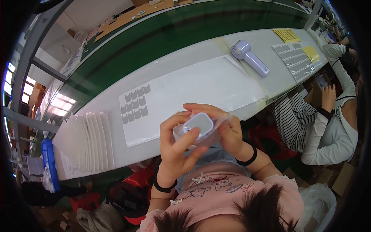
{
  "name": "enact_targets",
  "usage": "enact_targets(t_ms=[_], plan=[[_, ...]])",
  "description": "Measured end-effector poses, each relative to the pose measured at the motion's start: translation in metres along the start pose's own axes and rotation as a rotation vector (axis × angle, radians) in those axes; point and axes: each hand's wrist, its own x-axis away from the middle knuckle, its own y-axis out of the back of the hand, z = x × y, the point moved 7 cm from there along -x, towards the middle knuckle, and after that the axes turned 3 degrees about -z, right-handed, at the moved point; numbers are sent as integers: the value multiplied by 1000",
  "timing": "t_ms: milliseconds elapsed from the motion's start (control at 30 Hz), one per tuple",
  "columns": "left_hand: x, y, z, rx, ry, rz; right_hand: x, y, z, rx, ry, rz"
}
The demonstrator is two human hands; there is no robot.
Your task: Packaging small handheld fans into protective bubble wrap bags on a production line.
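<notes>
Close to my body, over the table's front edge, I hold a small rounded device (201,124) with a lavender-white rim and a grey face. Thin clear plastic film (221,123) wraps around its lower and right sides. My left hand (174,145) closes on it from the left, with a finger pressing on the grey face near a small round hole. From the right, my right hand (230,131) grips the film and the device's far side. Beyond my hands lies a white sheet (181,92) carrying rows of grey notched stickers (135,103).
A lavender handheld fan-like device (251,58) lies at the far right. Past it are a grey sticker sheet (295,60) and yellow sheets (286,35). A stack of white padded sleeves (87,143) stands at left, near a blue bin (49,162). A co-worker (328,127) sits at right.
</notes>
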Motion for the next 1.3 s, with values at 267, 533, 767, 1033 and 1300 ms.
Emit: enact_targets(t_ms=[267,533,767,1033,1300], plan=[[30,-2,8,427,103,-311,-16,-30,39,-258,114,34],[-41,112,25,-247,113,-455,7,40,13,748,466,-94],[-158,24,193,-1022,-135,264,20,73,-24,1060,382,-316],[-177,-60,401,-1286,-41,253,19,65,-23,1068,366,-282],[-145,-44,408,-814,350,334,16,60,-27,1040,324,-241]])
